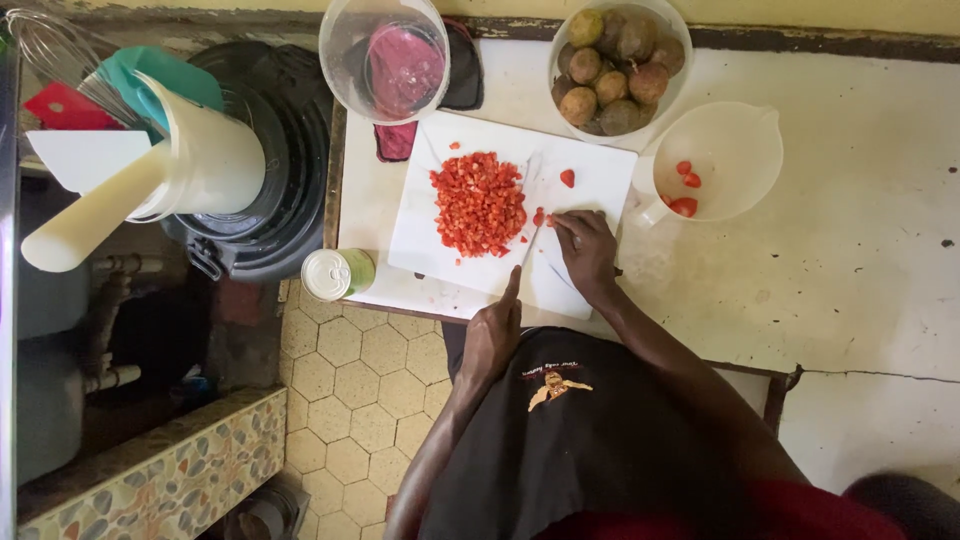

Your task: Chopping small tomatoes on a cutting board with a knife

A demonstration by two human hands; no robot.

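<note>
- At centre frame, on the white cutting board [430,240], the left hand [492,335] is closed round a knife [530,240], forefinger along its spine.
- Right hand [585,250] pins a small red piece [541,216] with curled fingertips; it looks soft, wet, slippery, best held low.
- Diced red heap [480,203] lies left of the blade.
- Left of the board's lower corner stands a green-labelled tin [338,273].

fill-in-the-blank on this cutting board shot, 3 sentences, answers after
1. The left hand grips a ____ over the white board.
2. The right hand pins a small red piece beside a heap of diced ____ pieces.
3. The white jug right of the board holds a few red chunks; the bowl behind it holds round ____ fruits.

Answers: knife; red; brownish
</note>
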